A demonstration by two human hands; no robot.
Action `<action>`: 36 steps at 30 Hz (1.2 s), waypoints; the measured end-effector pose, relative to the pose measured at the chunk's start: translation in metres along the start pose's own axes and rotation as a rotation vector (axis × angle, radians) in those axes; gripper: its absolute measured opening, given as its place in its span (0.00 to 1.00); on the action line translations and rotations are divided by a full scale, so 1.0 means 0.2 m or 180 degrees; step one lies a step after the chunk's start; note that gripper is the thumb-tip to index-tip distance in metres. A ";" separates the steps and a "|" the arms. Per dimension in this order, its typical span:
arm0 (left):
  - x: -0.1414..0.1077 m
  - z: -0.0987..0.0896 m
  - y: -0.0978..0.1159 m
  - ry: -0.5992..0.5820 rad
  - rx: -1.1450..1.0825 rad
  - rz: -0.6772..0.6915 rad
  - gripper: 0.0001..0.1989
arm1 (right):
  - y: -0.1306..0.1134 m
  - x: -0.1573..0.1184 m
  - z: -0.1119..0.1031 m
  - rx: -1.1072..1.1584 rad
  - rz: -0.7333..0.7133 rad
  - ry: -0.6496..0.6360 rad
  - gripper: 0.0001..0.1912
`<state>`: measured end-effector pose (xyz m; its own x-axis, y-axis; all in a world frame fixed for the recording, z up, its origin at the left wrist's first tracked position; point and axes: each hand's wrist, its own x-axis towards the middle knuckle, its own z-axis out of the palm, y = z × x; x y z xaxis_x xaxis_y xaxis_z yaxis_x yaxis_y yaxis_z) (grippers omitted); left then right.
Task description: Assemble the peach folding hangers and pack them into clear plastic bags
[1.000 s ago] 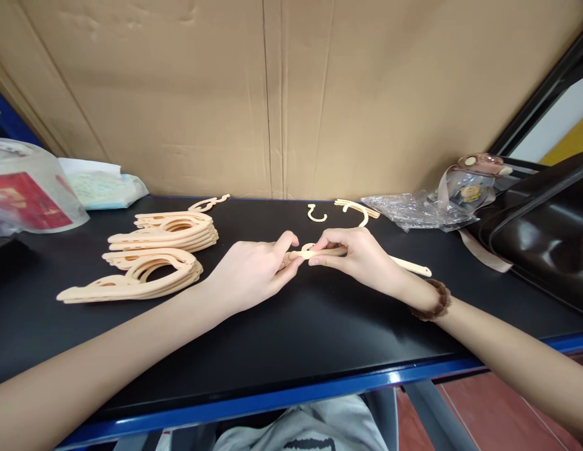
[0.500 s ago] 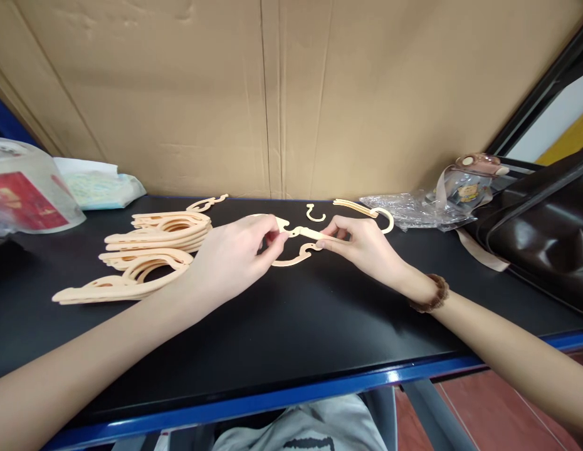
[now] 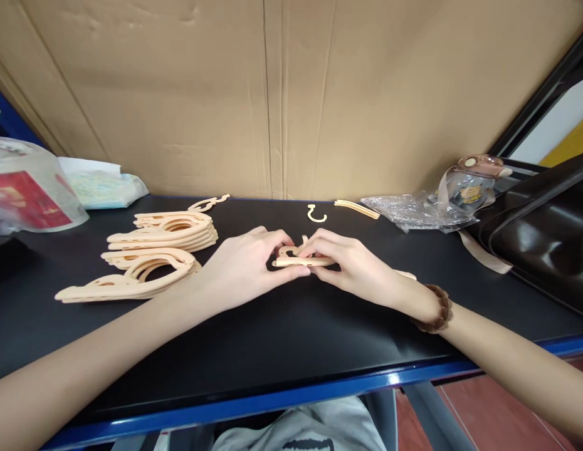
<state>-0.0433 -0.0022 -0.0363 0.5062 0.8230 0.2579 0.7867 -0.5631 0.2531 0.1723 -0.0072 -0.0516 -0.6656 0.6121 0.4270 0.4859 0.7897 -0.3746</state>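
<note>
Between my two hands, just above the black tabletop, is a beige plastic folding hanger (image 3: 301, 261), its parts folded close together. My left hand (image 3: 258, 260) pinches its left end between thumb and fingers. Closed on its right side is my right hand (image 3: 350, 260), which hides part of it; a beige tip shows beyond the right wrist. Left of my hands lie stacked folded hangers (image 3: 164, 232), with a second group of hangers (image 3: 131, 275) nearer me. A loose hook (image 3: 316, 215) rests behind my hands, and thin beige arm pieces (image 3: 357, 208) lie to its right.
Cardboard (image 3: 202, 100) stands along the back of the table (image 3: 273, 351). Another beige piece (image 3: 209, 203) lies behind the stacks. Clear plastic wrap (image 3: 409, 210), a clear bottle (image 3: 470, 181) and a dark bag (image 3: 545, 225) are on the right. A plastic bag (image 3: 32, 188) and a tissue pack (image 3: 103, 185) sit left.
My hands have come closer together and slightly nearer me. The hanger parts, spread out before, are now folded together between them. The curved piece behind my right hand no longer shows there.
</note>
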 end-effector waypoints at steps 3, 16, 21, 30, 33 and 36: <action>-0.01 0.01 0.02 -0.0115 -0.0107 0.0155 0.19 | 0.00 0.00 -0.01 -0.0143 0.0109 0.0249 0.03; 0.03 -0.02 -0.08 -0.0242 -0.0225 0.0534 0.08 | 0.13 -0.01 -0.10 -0.1092 0.0914 -0.0039 0.09; 0.03 -0.01 -0.10 -0.0268 -0.0073 0.0659 0.09 | 0.14 0.00 -0.09 -0.0706 0.0898 -0.0172 0.08; 0.05 0.02 -0.17 0.0199 0.0289 0.0841 0.11 | 0.06 0.00 -0.07 -0.0462 0.0330 -0.0241 0.03; 0.05 0.02 -0.16 0.0477 0.0043 0.0677 0.11 | 0.01 0.01 -0.06 -0.0389 0.0300 -0.0225 0.02; 0.05 0.03 -0.15 0.0703 -0.0295 0.0401 0.14 | -0.01 0.01 -0.05 -0.0227 0.0413 -0.0142 0.02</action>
<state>-0.0591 0.0230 -0.0464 0.5005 0.7155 0.4874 0.6816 -0.6728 0.2878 0.1753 -0.0075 -0.0418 -0.6182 0.7080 0.3413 0.6075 0.7060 -0.3641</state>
